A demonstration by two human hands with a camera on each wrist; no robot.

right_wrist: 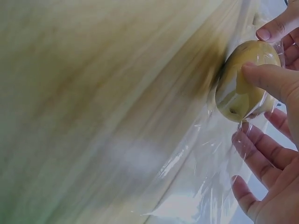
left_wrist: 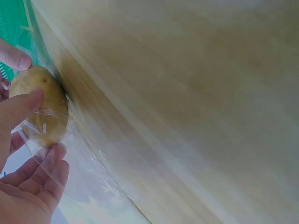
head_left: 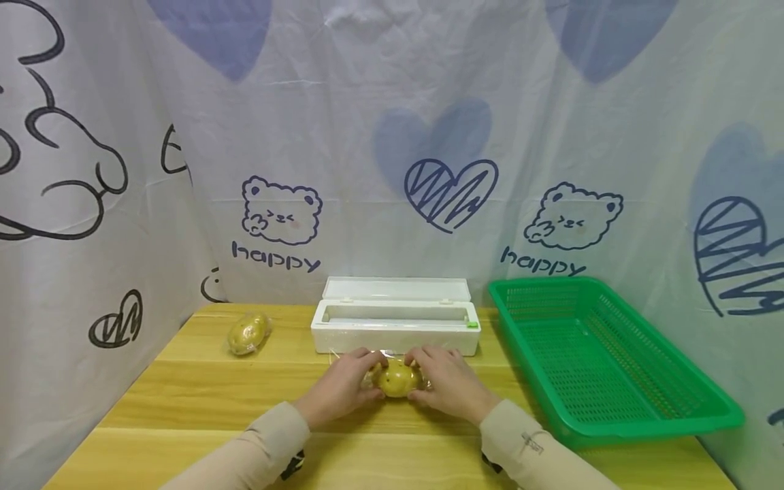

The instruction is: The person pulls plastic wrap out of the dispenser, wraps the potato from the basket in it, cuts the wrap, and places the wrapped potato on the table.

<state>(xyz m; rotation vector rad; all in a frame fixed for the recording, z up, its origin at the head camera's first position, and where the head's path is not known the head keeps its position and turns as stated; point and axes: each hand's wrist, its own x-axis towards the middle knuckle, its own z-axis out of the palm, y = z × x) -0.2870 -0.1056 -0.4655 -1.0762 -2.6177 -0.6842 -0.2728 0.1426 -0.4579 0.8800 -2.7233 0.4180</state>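
Observation:
A yellow potato [head_left: 399,380] lies on the wooden table between my two hands, partly covered by clear plastic wrap. My left hand [head_left: 350,382] holds its left end, thumb on the near side and fingers curled behind. The right hand [head_left: 450,381] grips the opposite end in the same way. Loose plastic wrap [left_wrist: 93,186] spreads over the table beside the potato in the left wrist view. In the right wrist view, shiny film [right_wrist: 205,163] also runs under the fingers, and the thumb presses the potato [right_wrist: 238,84] through it.
Just behind my hands stands a white wrap dispenser box [head_left: 395,340], its lid raised. A green plastic basket [head_left: 554,401] is to the right. Another potato [head_left: 249,333], wrapped in film, sits at the back left. A printed curtain [head_left: 355,231] hangs behind the table [head_left: 202,401].

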